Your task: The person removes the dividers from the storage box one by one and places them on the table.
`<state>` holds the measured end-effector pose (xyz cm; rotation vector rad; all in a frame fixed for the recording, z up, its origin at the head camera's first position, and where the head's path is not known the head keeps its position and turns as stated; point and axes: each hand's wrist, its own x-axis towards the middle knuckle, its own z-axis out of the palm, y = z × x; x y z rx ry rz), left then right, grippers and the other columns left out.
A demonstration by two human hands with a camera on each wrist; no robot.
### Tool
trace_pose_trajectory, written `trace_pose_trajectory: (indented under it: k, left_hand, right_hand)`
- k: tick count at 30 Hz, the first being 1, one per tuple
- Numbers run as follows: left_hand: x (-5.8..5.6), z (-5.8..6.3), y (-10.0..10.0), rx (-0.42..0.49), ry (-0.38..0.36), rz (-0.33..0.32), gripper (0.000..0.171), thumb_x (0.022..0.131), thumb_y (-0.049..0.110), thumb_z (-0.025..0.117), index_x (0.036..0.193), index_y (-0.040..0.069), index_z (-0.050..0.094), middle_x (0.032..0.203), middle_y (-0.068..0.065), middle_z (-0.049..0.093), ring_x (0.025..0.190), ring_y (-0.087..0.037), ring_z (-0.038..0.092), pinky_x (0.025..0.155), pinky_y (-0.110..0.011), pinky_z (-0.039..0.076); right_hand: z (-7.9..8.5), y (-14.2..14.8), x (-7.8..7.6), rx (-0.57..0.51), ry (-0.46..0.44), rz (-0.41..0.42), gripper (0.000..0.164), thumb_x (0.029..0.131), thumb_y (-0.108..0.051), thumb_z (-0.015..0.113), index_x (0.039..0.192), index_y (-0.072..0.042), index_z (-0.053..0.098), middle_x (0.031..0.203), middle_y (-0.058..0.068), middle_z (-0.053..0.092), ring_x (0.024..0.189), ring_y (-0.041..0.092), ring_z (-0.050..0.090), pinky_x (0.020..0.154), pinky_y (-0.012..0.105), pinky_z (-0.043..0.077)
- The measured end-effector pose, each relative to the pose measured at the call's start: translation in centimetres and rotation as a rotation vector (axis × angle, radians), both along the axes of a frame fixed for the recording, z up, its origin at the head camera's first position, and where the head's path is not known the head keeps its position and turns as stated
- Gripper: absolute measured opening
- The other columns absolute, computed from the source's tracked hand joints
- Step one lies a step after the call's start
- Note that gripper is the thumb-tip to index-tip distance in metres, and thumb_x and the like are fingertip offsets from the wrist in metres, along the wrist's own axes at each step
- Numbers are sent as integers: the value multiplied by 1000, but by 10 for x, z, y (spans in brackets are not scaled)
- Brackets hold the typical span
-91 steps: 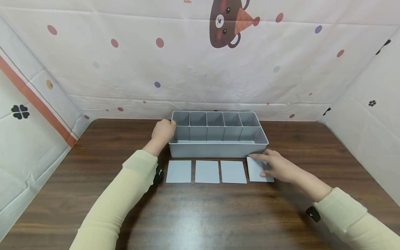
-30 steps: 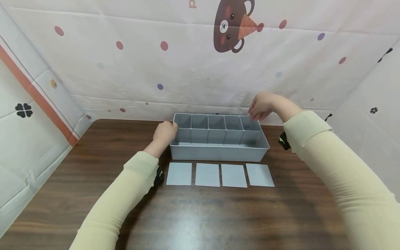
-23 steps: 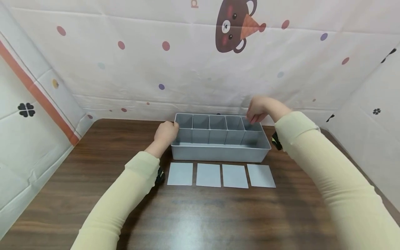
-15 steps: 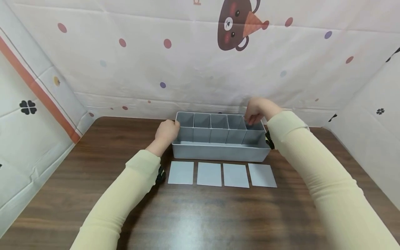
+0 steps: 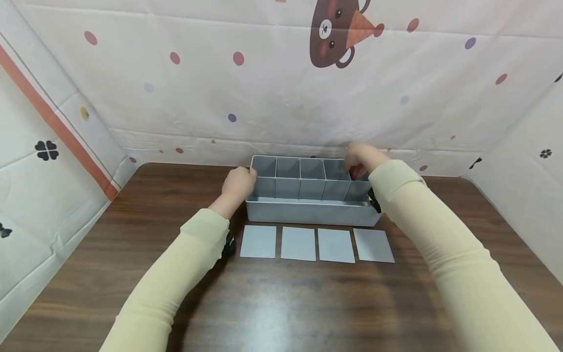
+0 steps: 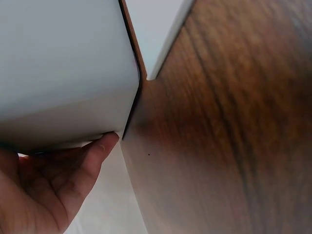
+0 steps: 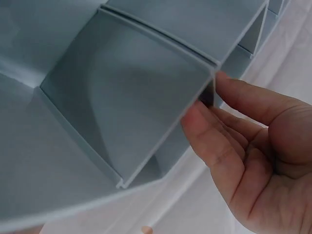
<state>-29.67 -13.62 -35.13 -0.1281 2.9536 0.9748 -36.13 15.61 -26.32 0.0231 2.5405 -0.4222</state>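
A long grey organizer box (image 5: pixel 308 213) with a row of compartments stands toward the back of the table. At its left end my left hand (image 5: pixel 238 183) grips the upper rim; in the left wrist view its fingers (image 6: pixel 100 151) lie along the box's outer side. My right hand (image 5: pixel 359 155) reaches into the back right compartment. In the right wrist view, thumb and fingers of the right hand (image 7: pixel 253 151) pinch a thin divider (image 7: pixel 209 93) where it meets the long front partition (image 7: pixel 146 87). Part of the right hand is hidden by the box and sleeve.
Several flat, pale grey square panels (image 5: pixel 298 243) lie in a row on the brown wooden table (image 5: pixel 264 313), just in front of the box. A white patterned cloth wall (image 5: pixel 281 112) rises close behind the box.
My right hand has left the rightmost square panel, risen over the back of the box and come down into the right compartment. My left hand keeps its hold on the left end.
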Motion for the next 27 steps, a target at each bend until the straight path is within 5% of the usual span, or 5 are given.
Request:
trace_pose_trajectory:
  k: [2, 8, 10, 19, 27]
  left_hand:
    - [0, 0, 0, 1, 1, -1, 53, 110, 26, 28, 61, 13, 41, 54, 1, 37, 55, -17, 38, 54, -29, 36]
    - [-2, 0, 0, 3, 5, 1, 52, 110, 26, 28, 62, 13, 42, 56, 0, 38, 56, -17, 39, 56, -29, 37]
    - [-2, 0, 0, -8, 5, -4, 50, 110, 25, 28, 64, 13, 43, 58, 0, 39, 57, -17, 40, 57, -30, 38]
    - [-1, 1, 2, -36, -2, -8, 46, 110, 24, 29, 69, 12, 44, 65, -3, 43, 62, -19, 42, 69, -35, 44]
    - [1, 3, 2, -42, -2, 3, 48, 110, 25, 28, 67, 12, 45, 64, -2, 42, 62, -19, 43, 66, -34, 42]
  right_hand:
    - [-12, 4, -14, 7, -6, -19, 19, 96, -5, 64, 100, 13, 67, 66, 6, 63, 59, 13, 64, 71, 28, 63]
    - [-89, 45, -120, 6, -116, -51, 14, 94, -6, 67, 91, 8, 69, 75, 15, 71, 68, 23, 75, 71, 33, 64]
    - [-98, 47, -133, 21, -125, -74, 15, 96, -5, 62, 91, 7, 69, 76, 15, 72, 68, 24, 76, 70, 32, 64]
    - [-7, -7, -14, 60, -27, -47, 18, 100, 2, 54, 98, 15, 66, 62, 7, 60, 53, 11, 64, 66, 22, 61]
    - [8, -11, 3, 62, 0, -35, 16, 100, -1, 57, 95, 10, 67, 60, 2, 57, 51, 8, 58, 59, 18, 56]
